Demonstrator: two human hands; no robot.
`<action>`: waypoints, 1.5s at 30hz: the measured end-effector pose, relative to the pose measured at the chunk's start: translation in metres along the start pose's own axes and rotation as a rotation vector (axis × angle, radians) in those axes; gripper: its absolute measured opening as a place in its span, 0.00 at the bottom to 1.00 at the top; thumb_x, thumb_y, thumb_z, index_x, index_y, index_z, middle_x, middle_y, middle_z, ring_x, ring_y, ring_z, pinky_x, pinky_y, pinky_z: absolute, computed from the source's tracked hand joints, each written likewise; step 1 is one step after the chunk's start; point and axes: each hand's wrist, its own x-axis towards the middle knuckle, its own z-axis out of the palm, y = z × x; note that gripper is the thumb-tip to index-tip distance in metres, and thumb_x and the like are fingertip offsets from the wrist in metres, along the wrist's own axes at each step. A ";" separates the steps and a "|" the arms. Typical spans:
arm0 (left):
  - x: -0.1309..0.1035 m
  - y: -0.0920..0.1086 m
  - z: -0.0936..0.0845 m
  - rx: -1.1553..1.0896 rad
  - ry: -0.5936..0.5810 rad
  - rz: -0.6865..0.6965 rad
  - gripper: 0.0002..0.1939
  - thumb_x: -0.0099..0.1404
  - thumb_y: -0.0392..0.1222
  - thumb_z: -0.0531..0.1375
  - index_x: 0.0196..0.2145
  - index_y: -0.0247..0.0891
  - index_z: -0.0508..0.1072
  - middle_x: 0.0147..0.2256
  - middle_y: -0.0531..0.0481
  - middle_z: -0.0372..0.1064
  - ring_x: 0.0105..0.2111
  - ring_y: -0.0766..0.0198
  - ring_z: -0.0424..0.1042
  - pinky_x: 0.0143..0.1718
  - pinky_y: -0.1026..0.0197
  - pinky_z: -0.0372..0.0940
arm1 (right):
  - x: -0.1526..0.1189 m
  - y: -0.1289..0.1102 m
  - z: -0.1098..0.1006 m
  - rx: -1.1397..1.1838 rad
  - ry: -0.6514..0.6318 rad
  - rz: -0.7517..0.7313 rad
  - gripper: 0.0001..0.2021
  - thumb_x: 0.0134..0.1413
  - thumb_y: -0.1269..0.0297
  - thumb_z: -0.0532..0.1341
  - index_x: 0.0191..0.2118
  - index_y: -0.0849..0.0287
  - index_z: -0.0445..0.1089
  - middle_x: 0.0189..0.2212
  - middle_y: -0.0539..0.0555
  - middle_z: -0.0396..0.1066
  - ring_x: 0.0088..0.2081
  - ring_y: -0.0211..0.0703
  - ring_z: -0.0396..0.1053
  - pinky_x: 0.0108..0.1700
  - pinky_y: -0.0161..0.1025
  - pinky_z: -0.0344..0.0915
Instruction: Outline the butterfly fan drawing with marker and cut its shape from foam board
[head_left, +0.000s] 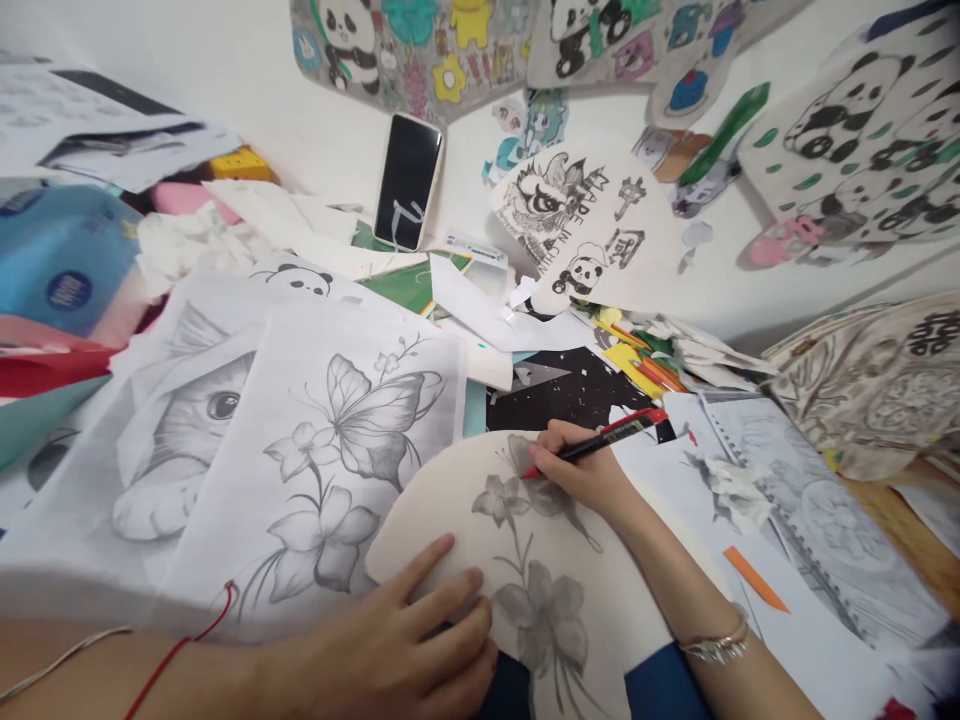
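Near the far rounded edge of the pale fan (431, 515), the right hand (585, 470) grips a black-and-red pen (615, 433) between thumb and fingers. The pen's long axis slants across that edge: its back end rises to the right, while its red tip points leftward and down at the grey butterfly (555, 497) drawn on the fan. Whether the tip touches the surface or sits just above it, I cannot tell. This hand is clearly the nearer one to the butterfly; the left hand (401, 640) lies lower, over the fan's left side, fingers loosely spread and seemingly steadying it, with nothing visible in their grasp. The fan's own long axis runs from the rounded edge toward the person, a large flower (541, 608) lying below the butterfly. Just left of the fan is a printed sheet (315, 470) with a matching butterfly and flowers.
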 end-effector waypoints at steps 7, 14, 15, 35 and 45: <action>0.001 0.000 -0.001 0.006 -0.018 -0.001 0.15 0.66 0.41 0.55 0.49 0.34 0.69 0.46 0.43 0.71 0.50 0.51 0.66 0.57 0.41 0.56 | -0.001 0.002 -0.002 0.020 -0.028 -0.005 0.16 0.54 0.61 0.57 0.20 0.58 0.54 0.18 0.46 0.53 0.22 0.33 0.53 0.25 0.33 0.50; 0.000 0.000 -0.001 0.005 -0.045 0.007 0.16 0.67 0.41 0.53 0.49 0.34 0.69 0.47 0.43 0.70 0.50 0.51 0.66 0.57 0.41 0.55 | -0.002 0.004 -0.002 0.063 -0.050 -0.001 0.16 0.54 0.62 0.57 0.20 0.58 0.52 0.19 0.46 0.51 0.23 0.33 0.51 0.25 0.34 0.48; 0.000 0.000 -0.001 0.004 -0.046 0.004 0.16 0.67 0.41 0.53 0.49 0.34 0.69 0.47 0.43 0.70 0.50 0.51 0.66 0.58 0.42 0.55 | -0.002 0.003 -0.002 0.064 -0.047 -0.001 0.16 0.54 0.62 0.57 0.20 0.58 0.53 0.19 0.46 0.51 0.23 0.33 0.51 0.25 0.34 0.48; 0.000 0.001 0.000 -0.034 0.011 -0.018 0.15 0.65 0.41 0.55 0.48 0.34 0.70 0.46 0.42 0.71 0.50 0.52 0.66 0.59 0.43 0.53 | -0.001 0.005 0.001 0.088 -0.040 -0.036 0.16 0.55 0.63 0.58 0.20 0.58 0.55 0.19 0.45 0.53 0.23 0.32 0.52 0.25 0.33 0.49; -0.005 0.002 0.004 -0.013 0.020 -0.007 0.15 0.66 0.37 0.52 0.49 0.34 0.69 0.48 0.42 0.70 0.51 0.52 0.66 0.60 0.42 0.48 | -0.027 -0.012 -0.056 0.336 0.463 -0.039 0.17 0.52 0.57 0.61 0.23 0.56 0.53 0.14 0.42 0.50 0.19 0.33 0.52 0.24 0.33 0.52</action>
